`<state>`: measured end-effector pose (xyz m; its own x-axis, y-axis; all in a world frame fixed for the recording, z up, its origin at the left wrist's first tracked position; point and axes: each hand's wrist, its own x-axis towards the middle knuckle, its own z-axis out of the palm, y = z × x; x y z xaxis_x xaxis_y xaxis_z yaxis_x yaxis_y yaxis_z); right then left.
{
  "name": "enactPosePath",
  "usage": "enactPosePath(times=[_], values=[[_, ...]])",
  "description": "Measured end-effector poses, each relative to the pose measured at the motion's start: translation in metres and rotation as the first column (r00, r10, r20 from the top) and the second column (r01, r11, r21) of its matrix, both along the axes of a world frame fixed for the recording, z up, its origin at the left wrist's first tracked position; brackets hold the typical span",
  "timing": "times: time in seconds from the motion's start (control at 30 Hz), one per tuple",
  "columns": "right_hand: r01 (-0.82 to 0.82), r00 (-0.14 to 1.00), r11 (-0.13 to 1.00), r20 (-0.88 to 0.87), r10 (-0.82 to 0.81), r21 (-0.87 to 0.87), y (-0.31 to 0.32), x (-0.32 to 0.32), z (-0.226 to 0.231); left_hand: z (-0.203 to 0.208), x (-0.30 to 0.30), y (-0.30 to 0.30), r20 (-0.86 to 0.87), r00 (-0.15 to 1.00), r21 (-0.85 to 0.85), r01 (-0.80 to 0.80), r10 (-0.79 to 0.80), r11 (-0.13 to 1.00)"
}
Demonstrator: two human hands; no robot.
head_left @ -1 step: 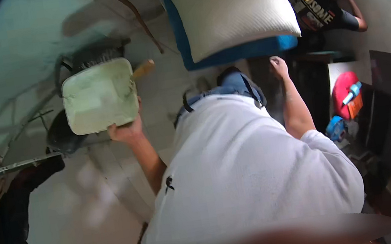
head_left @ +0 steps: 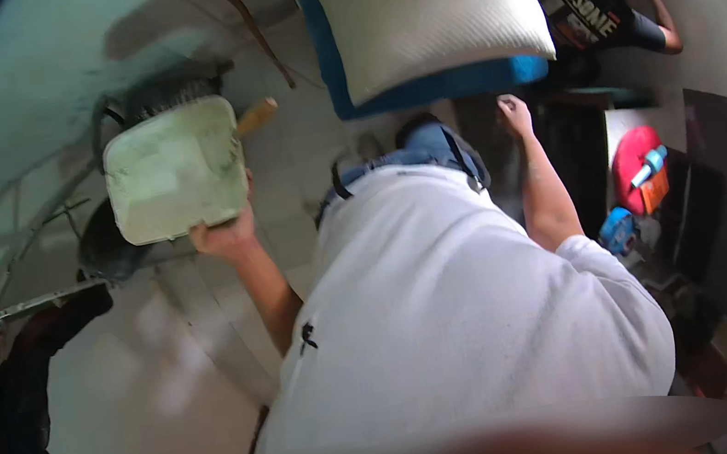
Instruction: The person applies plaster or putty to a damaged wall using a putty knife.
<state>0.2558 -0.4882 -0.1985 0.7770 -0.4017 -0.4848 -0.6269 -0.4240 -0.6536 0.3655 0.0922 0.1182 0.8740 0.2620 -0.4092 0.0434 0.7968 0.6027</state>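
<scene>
My left hand (head_left: pixel 228 234) grips the near right corner of a pale green, rounded-square tub or tray (head_left: pixel 179 171), its inside smeared and whitish. A light wooden handle (head_left: pixel 257 116) sticks out past the tub's right side; the tool it belongs to is hidden. My right hand (head_left: pixel 513 116) hangs in front of me with its fingers curled closed, next to a dark surface. Whether anything small is inside those fingers cannot be made out.
A white quilted pillow (head_left: pixel 432 18) lies on a blue seat or pad (head_left: pixel 331 64) ahead. Far right, a person in a black shirt (head_left: pixel 578 2) leans over. At right are a red round item (head_left: pixel 627 153) and a blue tape-like roll (head_left: pixel 618 230). A dark bag (head_left: pixel 30 367) hangs at left.
The whole scene sits slightly higher and further left in the picture. Both hands keep the same posture, and the tub stays in my left hand.
</scene>
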Motion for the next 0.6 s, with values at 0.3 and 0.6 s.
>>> enactPosePath(times=[0.3,0.6], values=[[0.062,0.989,0.998,-0.134,-0.064,-0.018,0.030,-0.028,0.070,-0.008,0.001,0.013,-0.103,0.993,0.070,0.063,-0.055,0.996],[-0.052,0.987,0.997,-0.154,0.042,-0.065,0.022,-0.102,0.026,-0.021,0.027,0.015,-0.045,0.987,-0.037,0.155,-0.156,0.987]])
